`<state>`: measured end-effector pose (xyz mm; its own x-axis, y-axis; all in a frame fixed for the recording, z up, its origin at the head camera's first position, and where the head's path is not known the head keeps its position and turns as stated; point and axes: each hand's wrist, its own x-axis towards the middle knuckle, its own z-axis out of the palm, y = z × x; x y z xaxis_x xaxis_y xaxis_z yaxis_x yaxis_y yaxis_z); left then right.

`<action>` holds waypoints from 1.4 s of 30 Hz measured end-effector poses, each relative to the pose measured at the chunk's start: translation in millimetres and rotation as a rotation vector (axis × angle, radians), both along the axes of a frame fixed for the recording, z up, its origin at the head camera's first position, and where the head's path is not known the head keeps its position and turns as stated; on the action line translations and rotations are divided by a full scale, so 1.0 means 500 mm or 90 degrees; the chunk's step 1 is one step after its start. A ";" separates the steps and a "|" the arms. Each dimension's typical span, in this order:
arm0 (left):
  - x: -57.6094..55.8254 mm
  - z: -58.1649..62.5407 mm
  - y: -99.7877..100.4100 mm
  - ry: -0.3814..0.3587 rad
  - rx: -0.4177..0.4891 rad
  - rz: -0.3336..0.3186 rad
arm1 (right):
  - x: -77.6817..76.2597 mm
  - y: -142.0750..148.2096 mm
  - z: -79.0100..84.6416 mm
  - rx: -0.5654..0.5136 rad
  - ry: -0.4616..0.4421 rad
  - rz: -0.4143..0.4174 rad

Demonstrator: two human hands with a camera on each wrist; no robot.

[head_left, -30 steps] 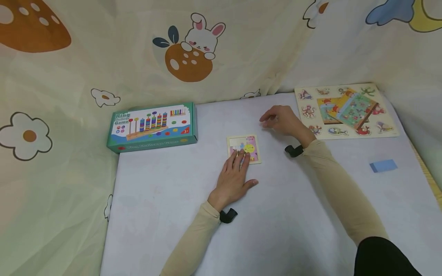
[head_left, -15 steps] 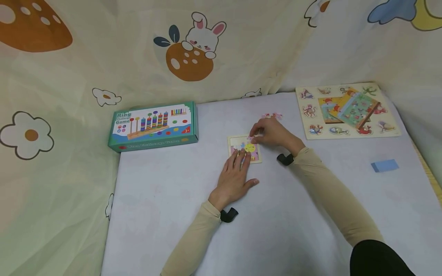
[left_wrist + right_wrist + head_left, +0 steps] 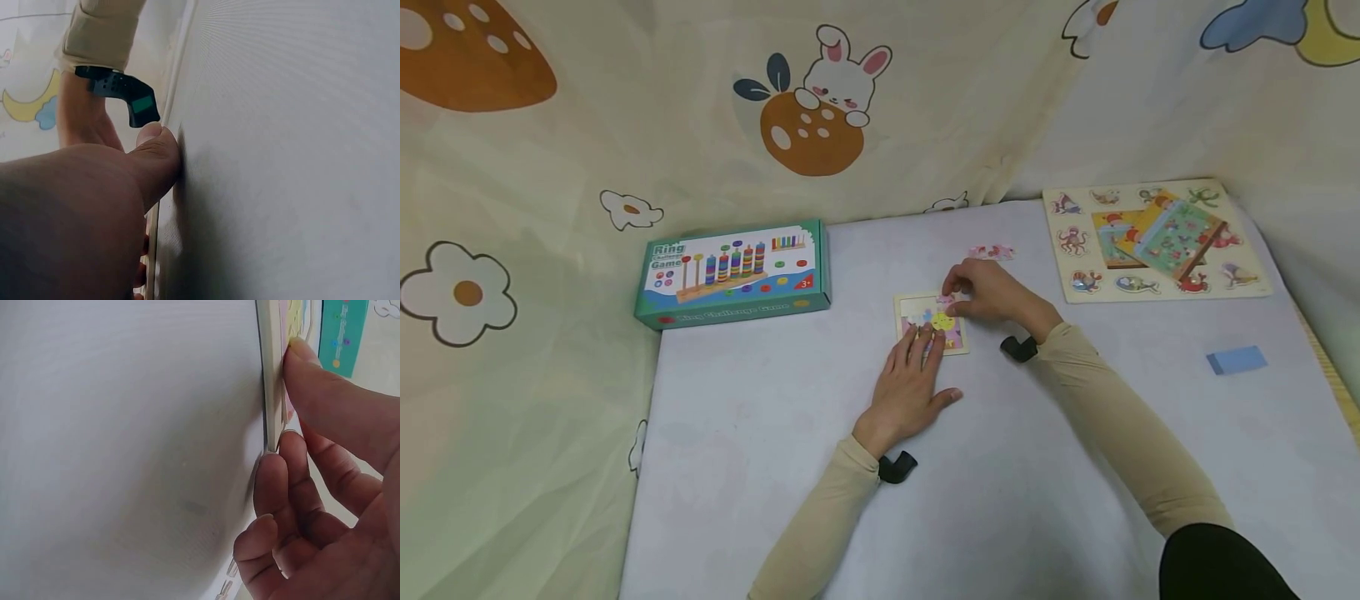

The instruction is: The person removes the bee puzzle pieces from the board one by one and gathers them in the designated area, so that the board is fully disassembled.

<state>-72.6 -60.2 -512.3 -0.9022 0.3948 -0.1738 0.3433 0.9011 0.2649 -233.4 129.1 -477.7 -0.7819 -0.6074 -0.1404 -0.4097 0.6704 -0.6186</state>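
Right hand (image 3: 988, 292): I read the thumb and index finger as pinched together on a pink piece (image 3: 942, 299) at the far right corner of the square puzzle tray (image 3: 897, 310). In my right wrist view, the thumb tip bears on the tray's face and the remaining fingers curl beside and below its edge.

Left hand (image 3: 901, 400): fingers extended and slightly apart, fingertips resting on the near part of the tray; thumb spread to the side, off the tray. My left wrist view shows mainly the thumb, near the worktop surface.

The tray lies flat on the worktop (image 3: 760, 467), between the two hands; a yellow round face shows on it. A black mount (image 3: 897, 468) is fitted at the left wrist; a matching unit (image 3: 1018, 347) is at the right.

Beyond the right hand, I see loose red-and-pink pieces (image 3: 991, 252). A green Ring Challenge Game box (image 3: 732, 275) stands at far left. At far right, a sea-animal board (image 3: 1108, 278) carries two overlapping smaller boards (image 3: 1172, 233). A blue block (image 3: 1237, 360) lies nearer. A printed curtain (image 3: 662, 150) hangs behind.
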 end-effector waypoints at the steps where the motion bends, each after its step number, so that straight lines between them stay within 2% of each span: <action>1: 0.000 0.001 0.000 -0.001 0.000 0.000 | 0.000 0.000 0.000 -0.001 0.000 0.000; 14: 0.001 0.001 0.002 -0.008 0.003 0.002 | 0.002 0.007 -0.001 -0.032 -0.010 0.001; 24: 0.002 0.003 0.001 -0.014 0.003 0.005 | 0.006 0.010 -0.008 -0.062 -0.005 0.026; 30: 0.002 0.007 0.001 -0.009 0.006 0.000 | 0.006 0.010 -0.012 -0.057 -0.014 0.031; 39: 0.001 0.005 0.001 -0.006 0.004 -0.001 | 0.007 0.011 -0.011 -0.082 0.023 0.034; 42: 0.002 0.005 0.000 -0.009 0.009 0.000 | 0.002 0.019 -0.005 -0.083 0.028 0.017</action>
